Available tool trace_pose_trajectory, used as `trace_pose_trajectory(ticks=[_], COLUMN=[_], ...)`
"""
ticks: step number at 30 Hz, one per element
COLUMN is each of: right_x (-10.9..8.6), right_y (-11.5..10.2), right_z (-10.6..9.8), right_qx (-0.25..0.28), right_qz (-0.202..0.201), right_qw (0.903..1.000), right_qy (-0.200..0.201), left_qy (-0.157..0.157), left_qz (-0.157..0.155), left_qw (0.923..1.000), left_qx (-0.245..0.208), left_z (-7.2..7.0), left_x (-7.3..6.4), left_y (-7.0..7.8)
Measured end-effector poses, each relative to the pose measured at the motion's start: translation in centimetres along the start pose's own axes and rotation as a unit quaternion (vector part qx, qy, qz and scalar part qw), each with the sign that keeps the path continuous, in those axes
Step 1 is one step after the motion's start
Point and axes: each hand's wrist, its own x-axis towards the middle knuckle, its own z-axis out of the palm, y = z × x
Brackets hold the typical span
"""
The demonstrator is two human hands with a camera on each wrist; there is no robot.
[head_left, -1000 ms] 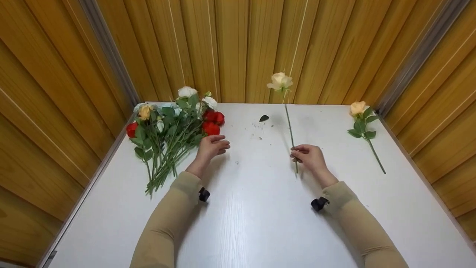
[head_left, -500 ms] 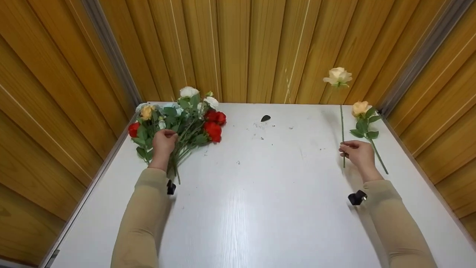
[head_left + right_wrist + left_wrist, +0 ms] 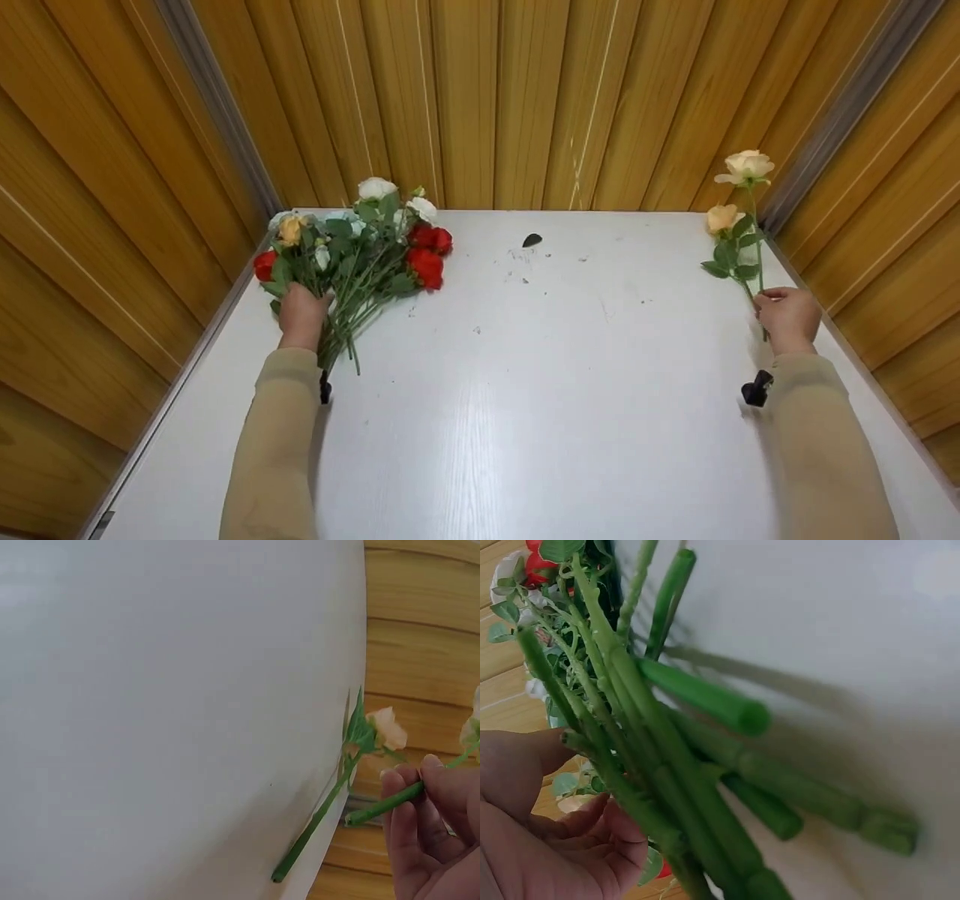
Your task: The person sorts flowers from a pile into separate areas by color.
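My right hand [image 3: 787,316] pinches the lower stem of a pale cream rose [image 3: 748,166], which stands upright above the table's right side. In the right wrist view, its cut stem end [image 3: 367,815] pokes out past the thumb and fingers. A peach rose [image 3: 724,219] with green leaves lies right beside and behind it. My left hand [image 3: 302,315] is at the left side of a pile of flowers [image 3: 352,277] with red, white and orange blooms. In the left wrist view, its loosely bent fingers are right at the green stems [image 3: 667,757], with a gap between thumb and fingers.
The white table [image 3: 480,420] is bounded by wood-panelled walls [image 3: 465,97] at the back and both sides. A loose dark leaf [image 3: 532,240] lies near the back edge, with small dark crumbs [image 3: 525,280] scattered around it.
My right hand has carried the cream rose rightward from mid-table to beside the peach rose. My left hand has moved left from beside the red blooms to the pile's left stems.
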Motion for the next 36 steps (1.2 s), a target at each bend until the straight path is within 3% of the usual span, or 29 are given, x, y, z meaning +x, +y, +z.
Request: trace_pose_trajectory(ticks=[7, 14, 18, 22, 26, 32, 33, 36], right_x=[1.3, 1.6, 1.7, 1.7, 1.5, 1.3, 1.4, 1.4], right_y=[1.6, 1.8, 2.1, 2.7, 3.3, 3.2, 3.2, 3.1], right_z=[-1.1, -1.0, -0.8, -0.6, -0.6, -0.6, -0.6, -0.8], right_qx=[-0.007, -0.021, -0.039, -0.071, -0.114, -0.15, -0.152, -0.157], right_qz=[0.008, 0.007, 0.004, -0.008, -0.022, 0.0, 0.002, -0.001], right_qw=[0.9996, 0.9989, 0.9989, 0.9974, 0.993, 0.9876, 0.9871, 0.9856], right_qy=[0.026, 0.042, 0.024, 0.005, -0.02, -0.046, -0.05, -0.063], left_qy=[0.011, 0.009, 0.022, 0.026, 0.019, -0.03, -0.035, -0.05], left_qz=[0.016, -0.01, -0.021, -0.047, -0.085, -0.133, -0.138, -0.149], left_qw=[0.9998, 0.9995, 0.998, 0.9922, 0.9732, 0.9103, 0.9022, 0.8895], left_qx=[0.005, -0.029, -0.055, -0.113, -0.213, -0.391, -0.407, -0.429], left_z=[0.1, -0.4, -0.5, -0.5, -0.8, -1.5, -1.5, -1.6], left_x=[0.1, 0.3, 0.2, 0.1, 0.3, -0.2, -0.3, -0.1], left_y=[-0.3, -0.3, -0.3, -0.3, -0.5, -0.2, 0.0, 0.1])
